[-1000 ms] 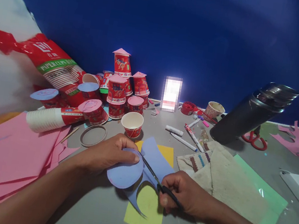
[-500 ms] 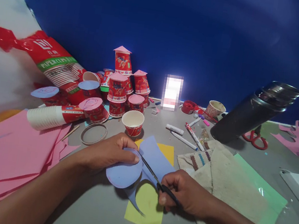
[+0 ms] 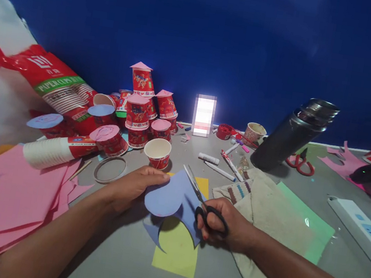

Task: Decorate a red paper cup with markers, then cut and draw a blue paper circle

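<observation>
My left hand [image 3: 140, 184] pinches the edge of a sheet of blue paper [image 3: 165, 196], thumb on top. The paper has a rounded, partly cut edge, and a curved strip of it hangs toward the table. In my right hand [image 3: 223, 223] is a pair of black-handled scissors [image 3: 202, 199], fingers through the loops. The blades stand apart by the paper's upper right part, pointing away from me. Below lies a yellow-green paper [image 3: 175, 253] on the grey table, with an orange-yellow sheet [image 3: 202, 187] behind.
Red paper cups [image 3: 138, 112] with pink paper tops stand stacked at back left, near a bag of cups [image 3: 63, 86]. Pink sheets [image 3: 6, 196] lie left. Markers [image 3: 220, 171], a beige cloth [image 3: 263, 225], a dark flask [image 3: 289, 133] and a power strip [image 3: 363, 230] are to the right.
The scissor blades have opened wider and their tips have lifted clear of the cut. My left hand has shifted its hold on the blue paper, which is turned. The whole view has swung slightly right.
</observation>
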A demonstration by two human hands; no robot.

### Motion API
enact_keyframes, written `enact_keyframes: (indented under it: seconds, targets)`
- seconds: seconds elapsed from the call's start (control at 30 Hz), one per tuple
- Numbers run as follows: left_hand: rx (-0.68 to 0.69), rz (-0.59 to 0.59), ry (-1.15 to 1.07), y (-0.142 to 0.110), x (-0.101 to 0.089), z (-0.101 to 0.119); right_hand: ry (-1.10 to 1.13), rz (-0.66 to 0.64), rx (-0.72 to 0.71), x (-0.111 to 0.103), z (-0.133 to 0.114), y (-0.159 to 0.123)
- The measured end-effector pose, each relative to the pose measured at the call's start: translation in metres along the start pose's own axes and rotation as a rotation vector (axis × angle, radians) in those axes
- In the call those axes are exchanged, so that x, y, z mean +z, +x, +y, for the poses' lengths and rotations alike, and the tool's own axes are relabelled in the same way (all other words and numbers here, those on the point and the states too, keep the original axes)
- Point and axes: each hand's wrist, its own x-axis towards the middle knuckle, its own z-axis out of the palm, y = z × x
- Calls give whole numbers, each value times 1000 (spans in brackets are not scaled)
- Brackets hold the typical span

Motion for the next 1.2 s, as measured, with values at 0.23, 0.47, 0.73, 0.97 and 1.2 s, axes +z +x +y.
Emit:
enact_keyframes:
  seconds: [0.23,0.47,0.73,0.97,1.2]
  targets:
    - [-8,-108,-184,12,4,-8,-162,327,-293,1,-8,2]
    - [19,-74,-452,14,5,-2,-381,535,-344,-16,-7,12]
    - [17,25,-487,17,11,-4,-848,593,-337,-26,-6,11]
    - [23,74,-336,16,14,-10,-1117,621,-384,-25,-7,9]
    - [54,89,-239,20,11,-11,-1136,631,-448,-27,-9,4]
